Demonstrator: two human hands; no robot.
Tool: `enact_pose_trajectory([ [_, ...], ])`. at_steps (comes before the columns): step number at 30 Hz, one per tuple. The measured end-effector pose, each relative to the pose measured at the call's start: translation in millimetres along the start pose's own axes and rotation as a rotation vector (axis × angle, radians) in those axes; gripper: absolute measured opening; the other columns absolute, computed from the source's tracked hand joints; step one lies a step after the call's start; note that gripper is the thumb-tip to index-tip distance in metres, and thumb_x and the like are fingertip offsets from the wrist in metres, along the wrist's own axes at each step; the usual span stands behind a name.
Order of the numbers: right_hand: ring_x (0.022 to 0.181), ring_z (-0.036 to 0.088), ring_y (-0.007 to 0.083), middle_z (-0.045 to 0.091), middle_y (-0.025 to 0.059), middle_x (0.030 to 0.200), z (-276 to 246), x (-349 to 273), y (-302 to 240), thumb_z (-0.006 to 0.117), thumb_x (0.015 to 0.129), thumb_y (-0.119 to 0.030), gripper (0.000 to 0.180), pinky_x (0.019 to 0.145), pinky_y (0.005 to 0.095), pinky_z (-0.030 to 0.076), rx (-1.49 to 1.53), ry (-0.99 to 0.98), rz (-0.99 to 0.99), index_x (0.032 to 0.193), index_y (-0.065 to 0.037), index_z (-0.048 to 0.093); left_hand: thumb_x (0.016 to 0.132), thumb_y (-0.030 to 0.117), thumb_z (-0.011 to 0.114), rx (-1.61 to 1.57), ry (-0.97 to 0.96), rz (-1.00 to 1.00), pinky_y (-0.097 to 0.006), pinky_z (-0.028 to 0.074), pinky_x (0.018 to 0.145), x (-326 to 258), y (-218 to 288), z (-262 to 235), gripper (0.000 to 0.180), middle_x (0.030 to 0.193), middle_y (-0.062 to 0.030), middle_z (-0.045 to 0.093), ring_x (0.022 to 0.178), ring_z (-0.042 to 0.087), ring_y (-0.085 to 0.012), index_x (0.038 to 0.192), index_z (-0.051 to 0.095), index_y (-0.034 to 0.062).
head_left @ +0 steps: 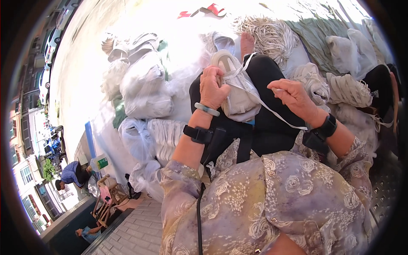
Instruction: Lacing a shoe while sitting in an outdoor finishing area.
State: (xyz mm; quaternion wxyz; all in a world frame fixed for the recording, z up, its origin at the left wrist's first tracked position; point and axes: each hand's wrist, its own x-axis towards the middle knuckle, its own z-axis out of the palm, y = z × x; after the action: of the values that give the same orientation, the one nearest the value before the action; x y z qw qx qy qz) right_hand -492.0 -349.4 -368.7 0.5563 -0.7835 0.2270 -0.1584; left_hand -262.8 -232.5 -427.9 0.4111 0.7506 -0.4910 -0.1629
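Note:
A white and beige sneaker (pixel 240 95) rests on my lap, on dark trousers. My left hand (pixel 214 87) is closed round its side, the fingers curled over the edge near the toe. White shoelace (pixel 278 114) is threaded through the upper; a long loose length trails to the right across my thigh. To the right of the shoe and apart from it, my right hand (pixel 295 97) is raised in a pinch. A small pale bit shows at its fingertips, too small to name.
Clear bags of pale goods (pixel 146 87) and bundled white laces (pixel 168 138) lie to the left. A heap of loose laces (pixel 270 38) lies ahead, more bundles (pixel 348 89) to the right. Red slippers (pixel 214 9) are far ahead. Another person (pixel 74 174) sits far left by a wooden chair (pixel 104 199).

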Motion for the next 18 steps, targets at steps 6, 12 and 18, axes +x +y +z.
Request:
enact_pose_trajectory([
  [6, 0.073, 0.06, 0.0313, 0.062, 0.0166, 0.075, 43.0, 75.5, 23.0, 0.06, 0.078, -0.021, 0.023, 0.066, 0.0371, 0.047, -0.234, 0.05, 0.045, 0.093, -0.004, 0.06, 0.063, 0.016, 0.064, 0.11, 0.139, 0.005, -0.041, 0.036, 0.089, 4.0, 4.8, 14.6, 0.048, 0.114, -0.0181, 0.048, 0.101, 0.046, -0.0362, 0.105, 0.046, 0.0006],
  [12, 0.064, 0.058, 0.0264, 0.055, 0.0095, 0.064, 50.9, 80.6, 30.7, 0.068, 0.069, -0.027, 0.049, 0.058, 0.0354, 0.042, -0.357, -0.058, 0.092, 0.108, -0.003, 0.051, 0.065, 0.031, 0.073, 0.185, 0.029, -0.097, -0.043, 0.034, 0.094, 11.2, -1.8, 21.1, 0.087, 0.125, -0.0232, 0.038, 0.11, 0.043, -0.039, 0.129, 0.025, -0.0051],
  [18, 0.075, 0.058, 0.0322, 0.057, 0.0143, 0.075, 43.8, 74.0, 32.2, 0.073, 0.06, -0.031, 0.072, 0.067, 0.0367, 0.044, -0.448, -0.183, 0.022, 0.12, -0.002, 0.044, 0.061, 0.031, 0.078, 0.071, -0.046, -0.204, -0.039, 0.039, 0.094, 12.7, 2.9, 16.3, 0.093, 0.121, -0.021, 0.042, 0.113, 0.045, -0.0329, 0.128, 0.025, -0.0045],
])
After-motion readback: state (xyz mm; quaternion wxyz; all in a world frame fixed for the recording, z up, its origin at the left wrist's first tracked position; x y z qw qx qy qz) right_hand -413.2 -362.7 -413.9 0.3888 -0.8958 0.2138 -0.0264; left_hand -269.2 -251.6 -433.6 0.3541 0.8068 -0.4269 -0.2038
